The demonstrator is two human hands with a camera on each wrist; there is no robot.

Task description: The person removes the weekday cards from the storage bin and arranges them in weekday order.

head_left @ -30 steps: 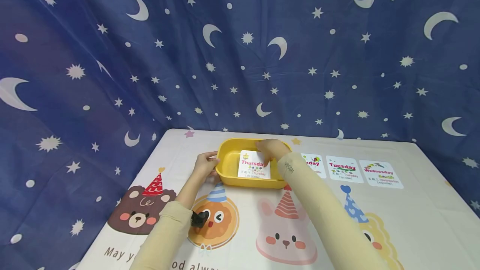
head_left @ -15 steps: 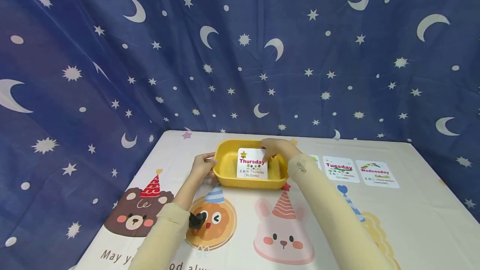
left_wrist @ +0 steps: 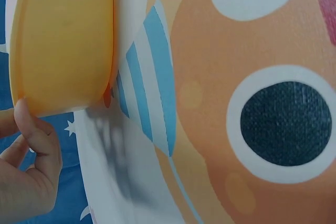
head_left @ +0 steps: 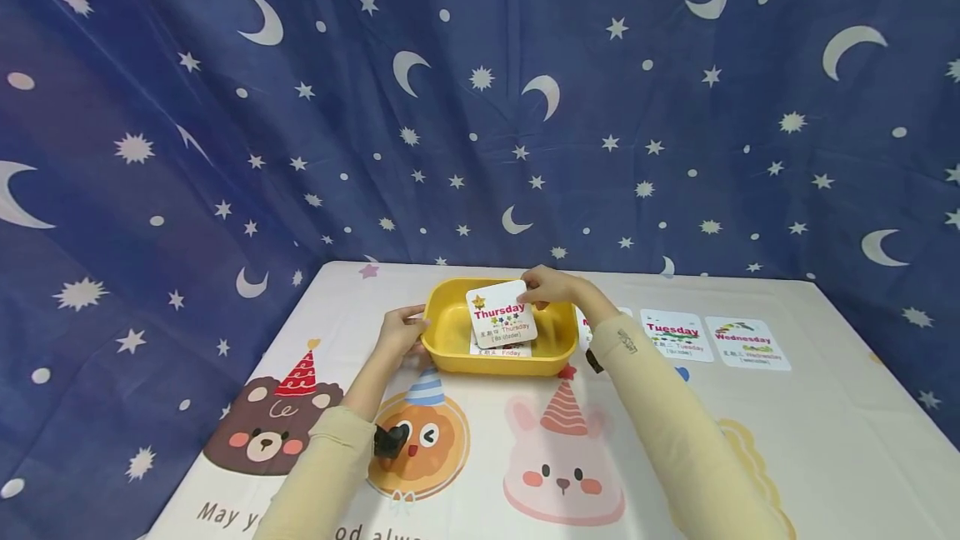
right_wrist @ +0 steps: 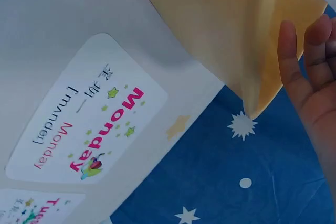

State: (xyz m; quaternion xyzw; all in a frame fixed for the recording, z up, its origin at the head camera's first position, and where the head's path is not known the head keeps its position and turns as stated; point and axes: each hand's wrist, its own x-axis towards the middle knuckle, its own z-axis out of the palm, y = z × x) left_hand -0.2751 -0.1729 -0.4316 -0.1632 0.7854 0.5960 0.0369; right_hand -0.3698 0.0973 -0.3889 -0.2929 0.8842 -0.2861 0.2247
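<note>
In the head view my right hand (head_left: 555, 286) pinches the Thursday card (head_left: 501, 317) by its upper right corner, tilted over the yellow tray (head_left: 450, 363). Below it, the lower strip of a Friday card (head_left: 501, 351) shows inside the tray; the rest of that card is covered. My left hand (head_left: 400, 330) grips the tray's left end. The left wrist view has the thumb and fingers of the left hand (left_wrist: 31, 166) on the tray's rim (left_wrist: 58, 112). Fingers of the right hand (right_wrist: 315, 72) appear beside the tray (right_wrist: 262, 51) in the right wrist view.
Right of the tray a row of cards lies on the printed tablecloth: Monday (right_wrist: 89, 114), Tuesday (head_left: 677, 336) and Wednesday (head_left: 747, 343). My right forearm partly hides Monday in the head view. A blue curtain (head_left: 480, 107) with moons and stars stands behind the table.
The Thursday card has been raised and tilted by my right hand, uncovering part of the Friday card in the tray. My left hand stays on the tray's left end.
</note>
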